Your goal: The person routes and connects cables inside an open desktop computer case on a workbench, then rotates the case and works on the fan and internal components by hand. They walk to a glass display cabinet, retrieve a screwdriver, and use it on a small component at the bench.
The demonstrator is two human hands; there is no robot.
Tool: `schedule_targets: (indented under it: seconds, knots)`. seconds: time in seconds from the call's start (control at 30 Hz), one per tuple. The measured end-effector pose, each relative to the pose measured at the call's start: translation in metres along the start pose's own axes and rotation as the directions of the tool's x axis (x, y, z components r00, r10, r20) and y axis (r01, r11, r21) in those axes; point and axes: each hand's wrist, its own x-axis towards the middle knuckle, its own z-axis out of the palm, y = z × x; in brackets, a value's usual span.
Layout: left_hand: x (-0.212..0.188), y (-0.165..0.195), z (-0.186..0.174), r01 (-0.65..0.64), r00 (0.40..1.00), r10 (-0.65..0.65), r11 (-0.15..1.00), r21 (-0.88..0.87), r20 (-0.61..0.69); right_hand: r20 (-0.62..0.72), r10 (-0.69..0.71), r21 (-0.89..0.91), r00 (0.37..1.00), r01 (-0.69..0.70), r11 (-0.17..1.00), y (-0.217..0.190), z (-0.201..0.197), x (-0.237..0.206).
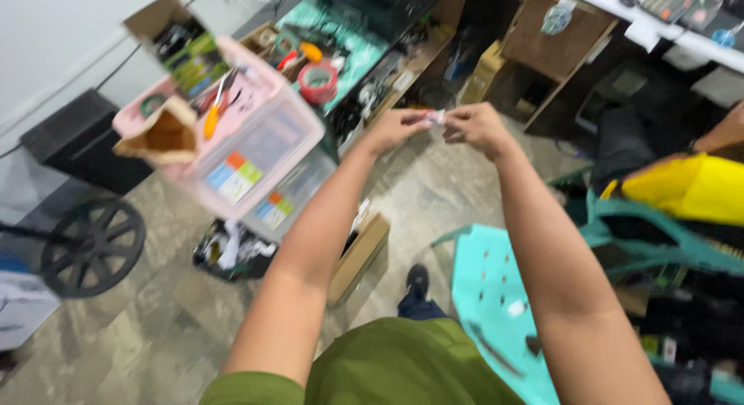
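Left hand [395,127] and right hand [474,126] both pinch one small pale item [434,117] — held above the floor [155,327], near a pink bin [256,134].

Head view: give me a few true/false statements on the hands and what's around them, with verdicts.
1. Both hands pinch one small pale item between them. True: the left hand and right hand meet at the small pale item.
2. The hands rest on the stool. False: they are raised, above the floor; the teal plastic stool stands lower right.
3. A pink bin holding tools sits to the left. True: the pink bin holds tools, one with an orange handle.
4. The roll of tape is blue. False: the roll of tape is red.
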Motion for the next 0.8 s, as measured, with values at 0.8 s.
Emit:
schedule_targets:
  seconds: [0.8]
  knots:
    - [0.331,-0.07,-0.125,0.089,0.929,-0.111,0.993,-0.076,-0.353,0.031,-0.329,-0.53,0.944,0.294,0.795,-0.083,-0.078,0.36]
